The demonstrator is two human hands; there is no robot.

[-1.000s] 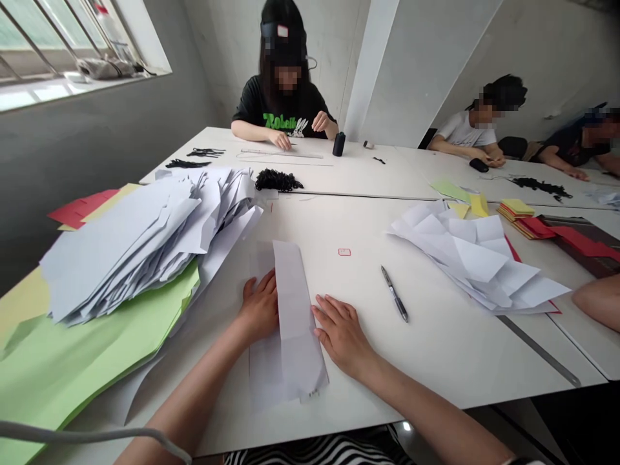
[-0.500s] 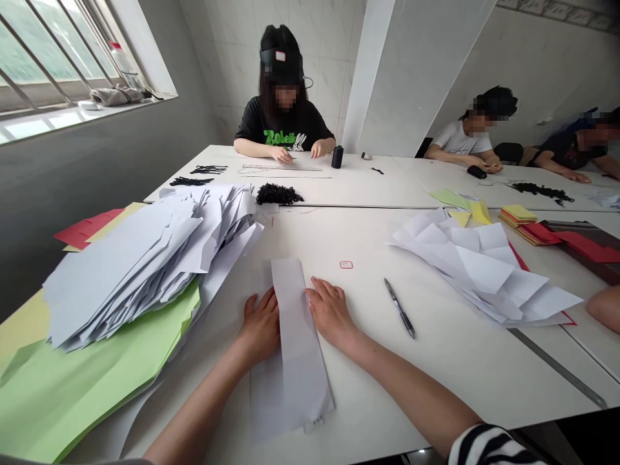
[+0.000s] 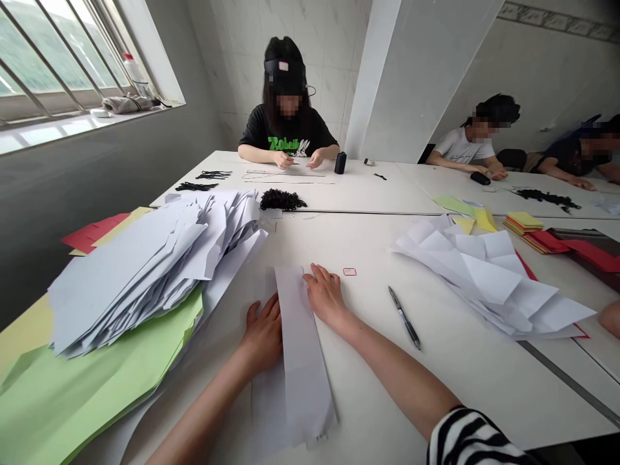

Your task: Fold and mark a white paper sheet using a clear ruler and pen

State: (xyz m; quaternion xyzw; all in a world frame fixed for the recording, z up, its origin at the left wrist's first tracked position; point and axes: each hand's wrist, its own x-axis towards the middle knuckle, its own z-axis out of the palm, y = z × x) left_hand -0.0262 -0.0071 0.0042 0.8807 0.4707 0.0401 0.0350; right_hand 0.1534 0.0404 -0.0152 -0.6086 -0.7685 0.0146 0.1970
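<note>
A white sheet of paper [image 3: 301, 361] lies in front of me, folded lengthwise so that a long flap stands over its lower layer. My left hand [image 3: 264, 332] rests flat on the lower layer to the left, fingers stretched out and their tips partly hidden beneath the flap's edge. On the other side, my right hand [image 3: 325, 294] lies with extended fingers at the folded right edge, near the sheet's far end, fingertips touching the paper. A small label with a red border [image 3: 349, 272] and a pen [image 3: 404, 318] lie to the right of that hand.
At left, a thick pile of white paper [image 3: 126, 278] covers green sheets [image 3: 111, 374]. Creased white sheets [image 3: 484, 278] lie at right, near a metal ruler [image 3: 571, 381]. Across the table, a person [image 3: 289, 129] handles thin cord beside a black spool [image 3: 340, 163] and black cord bundle [image 3: 282, 199].
My right hand has slid along the folded edge towards the sheet's far end. The left hand stays nearly in place on the paper. The whole view has shifted slightly.
</note>
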